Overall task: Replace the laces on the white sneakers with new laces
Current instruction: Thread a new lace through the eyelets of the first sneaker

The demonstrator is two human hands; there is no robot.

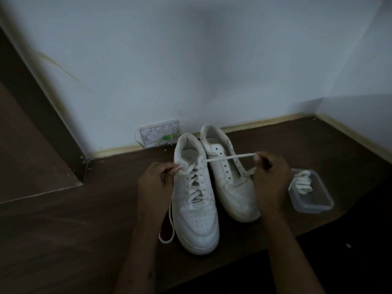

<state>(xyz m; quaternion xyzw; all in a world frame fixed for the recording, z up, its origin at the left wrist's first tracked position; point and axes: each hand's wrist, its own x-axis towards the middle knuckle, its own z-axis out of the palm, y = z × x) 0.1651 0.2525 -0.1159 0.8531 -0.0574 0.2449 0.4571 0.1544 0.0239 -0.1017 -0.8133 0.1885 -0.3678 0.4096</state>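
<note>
Head view. Left sneaker [196,194], laced, on floor: left hand [153,183] pinches lace [228,158] at top eyelet; right hand [270,175] pinches its taut far end. Risk: overpulling drags the slack tail through. Right sneaker [230,183] unlaced, touching alongside. Clear tub [318,203] holds probably another lace; dim. Wall socket [159,134] behind.
</note>
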